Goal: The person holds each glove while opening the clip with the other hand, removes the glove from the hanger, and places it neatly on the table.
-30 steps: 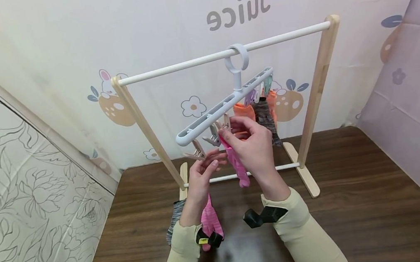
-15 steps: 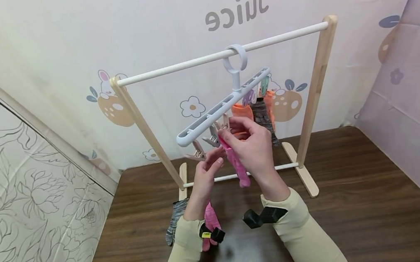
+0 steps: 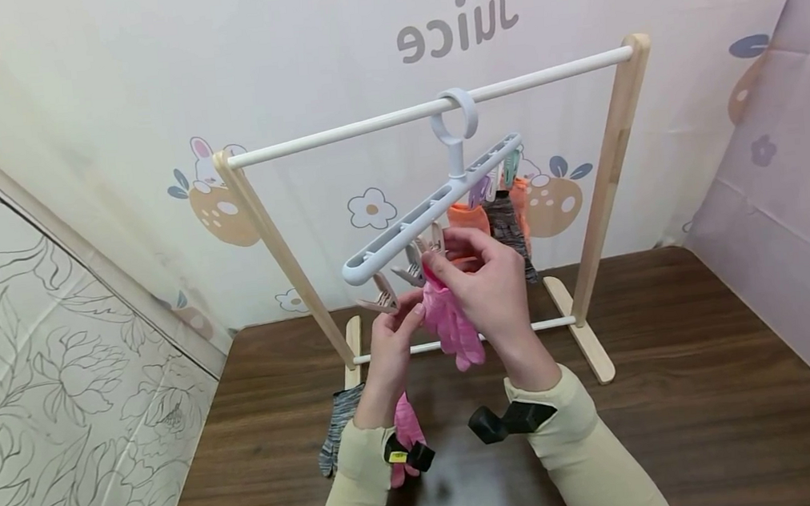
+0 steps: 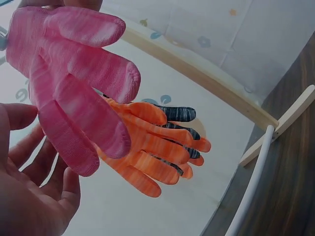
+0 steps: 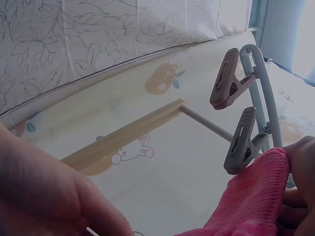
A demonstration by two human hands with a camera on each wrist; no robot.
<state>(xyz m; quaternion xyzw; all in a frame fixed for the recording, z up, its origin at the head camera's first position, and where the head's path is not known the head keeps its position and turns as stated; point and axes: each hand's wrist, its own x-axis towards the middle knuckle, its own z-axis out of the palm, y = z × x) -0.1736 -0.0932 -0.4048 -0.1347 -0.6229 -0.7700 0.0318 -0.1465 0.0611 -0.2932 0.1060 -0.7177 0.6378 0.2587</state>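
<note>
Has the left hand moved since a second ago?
Yes, slightly: in the head view, the left hand has shifted right, away from the rack's left post.

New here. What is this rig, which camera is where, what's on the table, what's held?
No robot: a person works with two bare hands. The large picture looks down from a head-worn camera; the smaller ones come from cameras on each wrist. The right hand pinches a pink glove near its cuff, below a hanger; the left hand is right beside it. The table carries a rack, from which the hanger hangs, plus a gray glove and a second pink glove. Orange gloves hang farther along the hanger.
</note>
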